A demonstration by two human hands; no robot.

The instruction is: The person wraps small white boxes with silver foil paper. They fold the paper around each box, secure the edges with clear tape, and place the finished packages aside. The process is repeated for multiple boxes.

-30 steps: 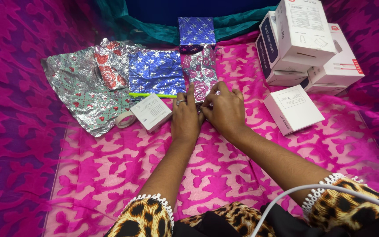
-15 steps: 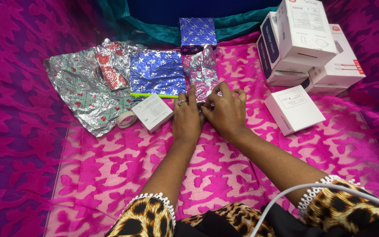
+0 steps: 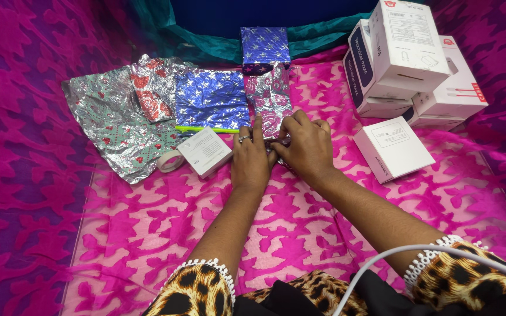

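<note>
My left hand (image 3: 250,161) and my right hand (image 3: 304,149) meet at the near edge of a pink and silver foil wrapping sheet (image 3: 270,99) on the pink cloth. Both hands pinch that edge, with the fingertips touching each other. A ring shows on my left hand. What lies under the fingers is hidden. A small white box (image 3: 206,151) sits just left of my left hand, with a roll of tape (image 3: 171,160) beside it.
Blue starred foil (image 3: 212,99), red foil (image 3: 150,93) and green-silver foil (image 3: 109,126) lie at the left. A blue foil-wrapped box (image 3: 265,47) stands at the back. Stacked white boxes (image 3: 408,58) and one flat white box (image 3: 392,147) are at the right. A green pen (image 3: 206,129) lies by the blue foil.
Both hands stayed on the foil edge; the right fingers curled in slightly. The view shifted a little.
</note>
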